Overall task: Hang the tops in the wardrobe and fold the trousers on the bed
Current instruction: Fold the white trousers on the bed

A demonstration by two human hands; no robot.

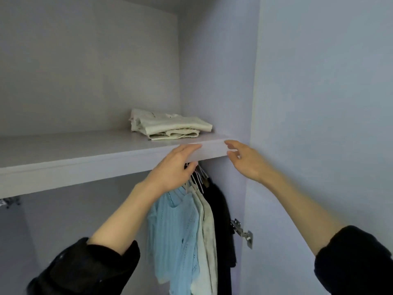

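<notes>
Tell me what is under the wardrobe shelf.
Under the shelf hang a light blue knit top, pale tops and a black garment on hangers. The rail is hidden by the shelf edge and left hand.

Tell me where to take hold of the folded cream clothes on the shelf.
Grip the folded cream clothes at the thick folded edge nearest the shelf front, coming from the front, fingers under and thumb on top. The wardrobe side wall stands close on the right.
</notes>
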